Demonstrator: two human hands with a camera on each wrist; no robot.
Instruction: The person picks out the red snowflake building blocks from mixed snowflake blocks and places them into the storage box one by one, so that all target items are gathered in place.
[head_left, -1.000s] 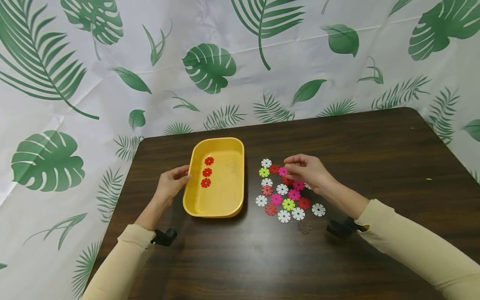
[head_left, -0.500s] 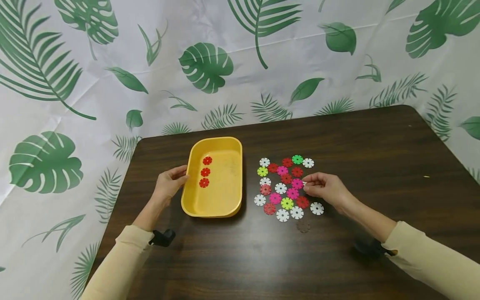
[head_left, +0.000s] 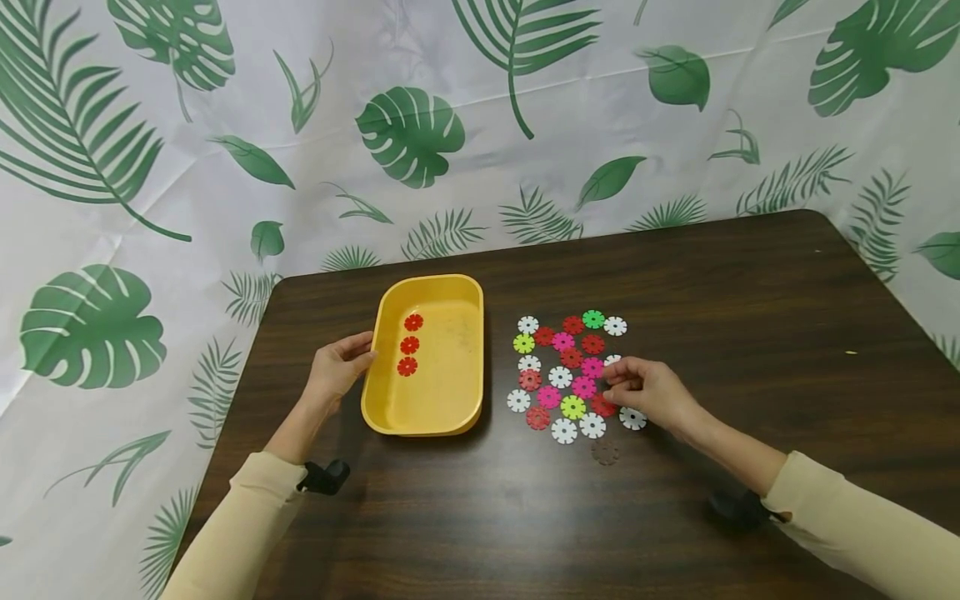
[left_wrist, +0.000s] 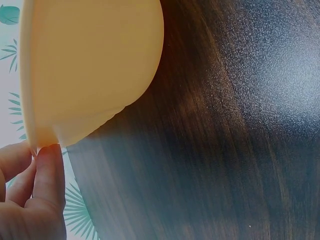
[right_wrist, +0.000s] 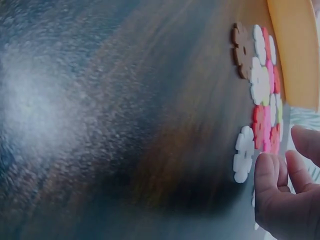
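A yellow tray stands left of centre on the dark table, with three red discs in a row inside it. My left hand holds the tray's left rim; the left wrist view shows the fingertips meeting at the tray's edge. Several flower-shaped discs in white, red, pink and green lie flat to the tray's right. My right hand is at the right side of that group, fingers curled, its thumb over a red disc. In the right wrist view the right hand hovers by discs that lie flat; whether it grips one is unclear.
A brown disc lies alone just in front of the group. A leaf-print backdrop hangs behind the table's far edge and down its left side. Bare wood spreads to the right and along the front.
My right hand drew back from the far left of the disc group toward its near right side and now sits at a red disc. The left hand and tray stayed put.
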